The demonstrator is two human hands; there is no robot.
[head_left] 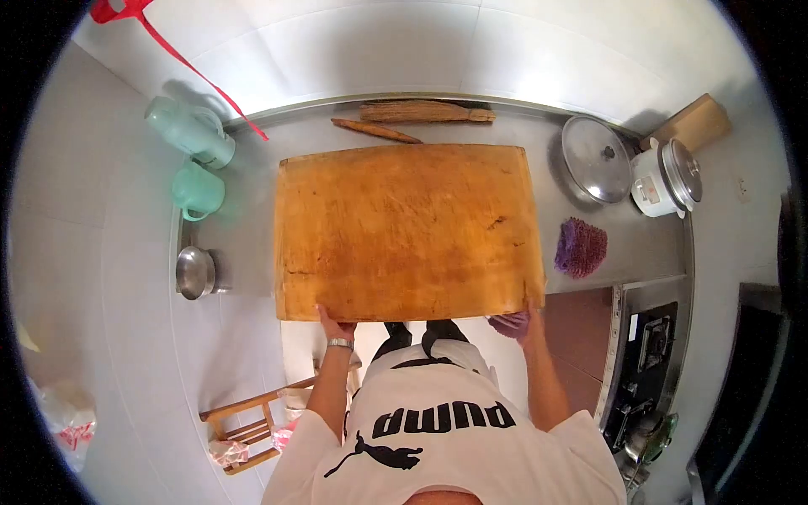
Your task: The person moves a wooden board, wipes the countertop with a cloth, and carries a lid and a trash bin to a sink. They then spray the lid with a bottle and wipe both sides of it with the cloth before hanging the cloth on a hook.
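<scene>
A big wooden board (408, 231) lies flat over the near part of the gray counter (244, 185), with its near edge toward the person. The left hand (338, 326) holds that edge near the left corner, its thumb up on the wood and its other fingers mostly hidden. The right hand (530, 323) is at the right corner, with a purple cloth (509, 325) just beside it under the edge; I cannot tell if its fingers are spread or pressed together. Behind the board are a brown stick (374, 130) and a straw brush (427, 112). To the right are a fuzzy purple rag (581, 247), a round lid (596, 160) and a white rice cooker (665, 178). To the left are a green jug (199, 190) and a metal bowl (195, 273).
</scene>
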